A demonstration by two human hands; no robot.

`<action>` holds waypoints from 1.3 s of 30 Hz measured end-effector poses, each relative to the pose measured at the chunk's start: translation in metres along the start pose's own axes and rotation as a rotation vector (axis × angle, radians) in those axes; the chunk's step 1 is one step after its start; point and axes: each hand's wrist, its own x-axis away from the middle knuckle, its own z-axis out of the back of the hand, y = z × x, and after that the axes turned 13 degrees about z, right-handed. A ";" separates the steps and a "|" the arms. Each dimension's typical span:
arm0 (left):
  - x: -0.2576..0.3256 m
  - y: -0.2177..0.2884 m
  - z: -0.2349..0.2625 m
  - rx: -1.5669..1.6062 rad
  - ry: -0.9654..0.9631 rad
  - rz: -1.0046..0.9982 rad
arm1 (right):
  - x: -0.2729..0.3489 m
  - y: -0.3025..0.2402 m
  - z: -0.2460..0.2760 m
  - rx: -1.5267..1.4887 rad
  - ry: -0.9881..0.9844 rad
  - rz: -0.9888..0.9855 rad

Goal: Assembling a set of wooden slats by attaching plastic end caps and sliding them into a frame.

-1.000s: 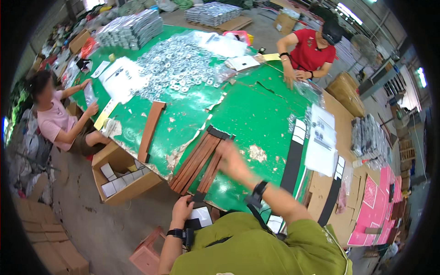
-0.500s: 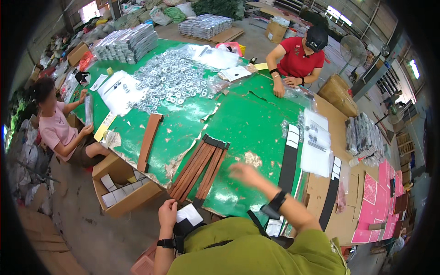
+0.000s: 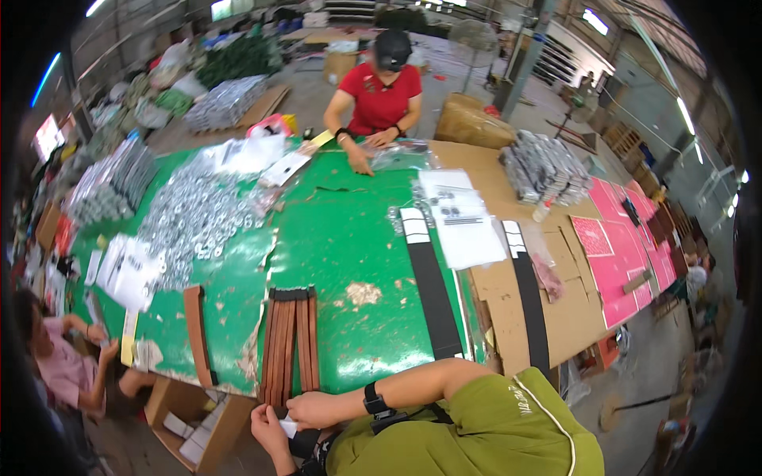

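Observation:
At the near table edge, my left hand point(image 3: 271, 432) is closed, its fingers curled at a black strip with a white end piece point(image 3: 288, 428). My right hand point(image 3: 311, 409) reaches across from the right and is closed over the same white piece, fingertips close to the left hand's. Part of the strip is hidden under the hands and sleeve. Just beyond them lies a row of brown wood-grain strips point(image 3: 279, 345) with black far ends. A single brown strip point(image 3: 195, 329) lies to its left.
Two long black strips with white ends point(image 3: 432, 297) point(image 3: 530, 305) lie to the right. Metal rings point(image 3: 194, 218) are heaped far left on the green table point(image 3: 349, 238). A person in red point(image 3: 379, 99) works opposite; another in pink point(image 3: 67, 357) sits left. An open carton point(image 3: 226, 432) stands below.
My right hand has come from over the table to the white piece beside my left hand. The view has swung right, shifting the table and both people leftward.

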 end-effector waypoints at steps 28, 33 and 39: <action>-0.028 0.023 -0.029 -0.069 -0.342 -0.271 | -0.001 0.025 0.029 -0.264 0.513 -0.055; -0.013 0.046 -0.016 -0.155 -0.309 -0.513 | 0.006 0.059 0.024 -0.880 0.457 -0.571; -0.019 0.024 -0.016 -0.127 -0.277 -0.564 | 0.001 0.061 0.010 -1.003 0.551 -0.662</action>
